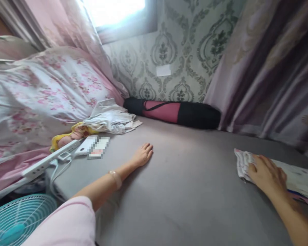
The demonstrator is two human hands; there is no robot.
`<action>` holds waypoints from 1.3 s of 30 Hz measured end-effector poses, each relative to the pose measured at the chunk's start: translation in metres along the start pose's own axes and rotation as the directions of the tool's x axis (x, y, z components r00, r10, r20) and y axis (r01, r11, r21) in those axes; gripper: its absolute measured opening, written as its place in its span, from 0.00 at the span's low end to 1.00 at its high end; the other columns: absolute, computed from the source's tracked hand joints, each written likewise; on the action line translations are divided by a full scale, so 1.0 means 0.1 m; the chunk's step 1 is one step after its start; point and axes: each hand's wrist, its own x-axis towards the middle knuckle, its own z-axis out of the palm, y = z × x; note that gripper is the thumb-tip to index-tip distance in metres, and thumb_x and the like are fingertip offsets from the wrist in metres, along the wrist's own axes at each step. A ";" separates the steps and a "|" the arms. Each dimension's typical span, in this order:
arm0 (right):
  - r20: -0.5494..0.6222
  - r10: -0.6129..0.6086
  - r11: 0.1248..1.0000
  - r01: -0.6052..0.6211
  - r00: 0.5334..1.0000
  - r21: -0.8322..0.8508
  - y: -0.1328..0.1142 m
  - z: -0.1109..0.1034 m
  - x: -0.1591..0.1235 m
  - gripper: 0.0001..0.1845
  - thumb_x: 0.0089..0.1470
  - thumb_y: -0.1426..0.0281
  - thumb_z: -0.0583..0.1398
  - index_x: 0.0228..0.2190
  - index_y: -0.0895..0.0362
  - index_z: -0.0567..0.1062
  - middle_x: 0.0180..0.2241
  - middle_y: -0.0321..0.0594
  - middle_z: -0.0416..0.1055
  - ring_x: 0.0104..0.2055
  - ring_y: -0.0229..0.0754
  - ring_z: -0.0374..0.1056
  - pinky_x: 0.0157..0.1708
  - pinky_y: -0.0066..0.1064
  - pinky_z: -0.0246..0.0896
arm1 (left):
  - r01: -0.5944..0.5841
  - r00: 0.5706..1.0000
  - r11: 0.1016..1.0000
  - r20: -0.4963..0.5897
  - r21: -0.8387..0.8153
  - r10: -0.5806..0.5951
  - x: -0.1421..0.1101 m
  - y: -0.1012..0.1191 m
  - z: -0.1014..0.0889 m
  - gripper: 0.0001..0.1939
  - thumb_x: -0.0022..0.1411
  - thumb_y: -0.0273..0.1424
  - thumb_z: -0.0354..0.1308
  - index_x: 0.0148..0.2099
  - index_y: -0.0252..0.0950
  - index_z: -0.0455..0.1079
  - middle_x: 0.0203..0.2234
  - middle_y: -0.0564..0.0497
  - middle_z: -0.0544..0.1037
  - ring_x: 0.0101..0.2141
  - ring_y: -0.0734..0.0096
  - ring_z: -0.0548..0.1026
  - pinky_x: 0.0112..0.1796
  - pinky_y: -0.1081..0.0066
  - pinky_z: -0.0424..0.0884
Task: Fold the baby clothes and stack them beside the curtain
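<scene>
Folded cloth bundle [299, 176]: mostly white, blue and pink along lower edge; lies flat, partly hidden, on grey surface [195, 191].

- The left grip [143, 154] is resting flat on the grey surface [192, 201].
- The right grip [268, 174] is touching the left end of a folded pale cloth [301, 178], fingers bending.
- Left of the left grip, a white power strip [51, 160] is lying.
- Beyond the left grip, a crumpled pale garment [111, 118] and a black-and-pink bag [164, 114] are lying.
- Nearer than the left grip, leftward, a turquoise fan [14, 233] is showing.

Pale pink sleeve [66, 222], pale bangle [116, 178]
</scene>
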 end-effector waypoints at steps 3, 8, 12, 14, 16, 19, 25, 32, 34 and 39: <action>-0.002 -0.084 0.994 0.084 0.996 0.075 -0.46 -0.11 -0.08 0.25 0.56 0.72 0.52 0.55 0.59 0.71 0.53 0.58 0.70 0.57 0.52 0.64 0.52 0.43 0.58 | -0.012 1.000 0.999 -0.023 0.032 0.013 -0.02 0.02 0.02 0.23 0.71 0.37 0.40 0.62 0.35 0.63 0.61 0.40 0.66 0.63 0.60 0.61 0.62 0.60 0.55; 0.109 -0.178 0.973 0.159 0.978 0.165 -1.40 -0.06 -0.38 0.23 0.57 0.70 0.48 0.49 0.62 0.74 0.54 0.52 0.70 0.55 0.53 0.66 0.53 0.44 0.61 | -0.022 1.000 0.998 -0.018 0.055 0.023 -0.03 0.03 0.00 0.22 0.72 0.37 0.40 0.61 0.35 0.63 0.61 0.40 0.66 0.62 0.60 0.61 0.62 0.60 0.55; 0.287 -0.253 0.958 0.197 0.924 0.208 -2.06 0.05 -0.59 0.23 0.58 0.73 0.48 0.49 0.61 0.75 0.57 0.50 0.69 0.56 0.50 0.67 0.53 0.41 0.62 | -0.028 0.999 0.998 -0.014 0.055 0.029 -0.04 0.03 -0.02 0.23 0.72 0.37 0.38 0.62 0.33 0.63 0.61 0.38 0.65 0.62 0.55 0.60 0.61 0.57 0.55; 0.347 -0.279 0.952 0.212 0.895 0.219 -2.33 0.07 -0.62 0.24 0.58 0.76 0.47 0.50 0.60 0.75 0.57 0.49 0.68 0.56 0.48 0.66 0.54 0.40 0.60 | -0.016 1.000 0.999 -0.008 0.048 0.017 -0.05 0.03 -0.03 0.24 0.72 0.37 0.38 0.62 0.32 0.62 0.62 0.38 0.64 0.62 0.54 0.60 0.61 0.56 0.55; 0.378 -0.305 0.945 0.228 0.874 0.235 -2.57 0.06 -0.62 0.24 0.58 0.77 0.46 0.51 0.59 0.74 0.58 0.49 0.68 0.57 0.47 0.65 0.55 0.39 0.60 | -0.016 1.000 0.999 -0.004 0.042 0.016 -0.05 0.03 -0.03 0.24 0.72 0.37 0.38 0.62 0.32 0.62 0.62 0.37 0.64 0.63 0.54 0.60 0.61 0.55 0.55; 0.395 -0.337 0.932 0.246 0.854 0.264 -2.88 0.05 -0.58 0.23 0.61 0.73 0.48 0.51 0.60 0.74 0.58 0.50 0.67 0.57 0.48 0.64 0.55 0.39 0.59 | -0.033 0.999 0.999 -0.012 0.039 0.033 -0.05 0.02 -0.02 0.24 0.72 0.37 0.38 0.62 0.31 0.62 0.61 0.36 0.64 0.63 0.53 0.60 0.61 0.55 0.56; 0.446 -0.295 0.954 0.238 0.845 0.181 -3.37 0.08 -0.62 0.25 0.64 0.65 0.47 0.56 0.60 0.70 0.60 0.54 0.64 0.61 0.52 0.60 0.58 0.44 0.52 | -0.052 0.998 0.997 -0.027 0.058 0.054 -0.03 0.00 0.03 0.25 0.72 0.37 0.38 0.62 0.31 0.62 0.61 0.34 0.64 0.61 0.51 0.61 0.59 0.52 0.57; 0.415 -0.235 0.971 0.229 0.879 0.066 -3.54 0.10 -0.75 0.28 0.65 0.61 0.45 0.59 0.63 0.65 0.63 0.53 0.59 0.64 0.56 0.53 0.61 0.50 0.45 | -0.140 0.983 0.970 0.093 -0.199 0.161 0.12 -0.27 -0.30 0.15 0.64 0.37 0.54 0.49 0.37 0.74 0.49 0.43 0.77 0.50 0.60 0.73 0.52 0.65 0.67; 0.415 -0.235 0.971 0.228 0.879 0.067 -3.54 0.10 -0.76 0.28 0.65 0.62 0.45 0.59 0.63 0.65 0.63 0.54 0.59 0.65 0.56 0.53 0.61 0.50 0.45 | -0.060 0.987 0.943 0.125 -0.326 0.105 0.21 -0.50 -0.49 0.12 0.61 0.35 0.57 0.46 0.38 0.76 0.42 0.49 0.81 0.42 0.67 0.77 0.44 0.73 0.71; 0.413 -0.232 0.972 0.219 0.880 0.081 -3.54 0.08 -0.75 0.29 0.65 0.62 0.45 0.59 0.63 0.65 0.63 0.54 0.59 0.65 0.56 0.52 0.61 0.50 0.44 | 0.179 0.981 0.947 -0.023 -0.269 -0.192 0.41 -1.28 -1.10 0.16 0.63 0.30 0.48 0.44 0.32 0.77 0.39 0.45 0.81 0.40 0.65 0.77 0.42 0.72 0.70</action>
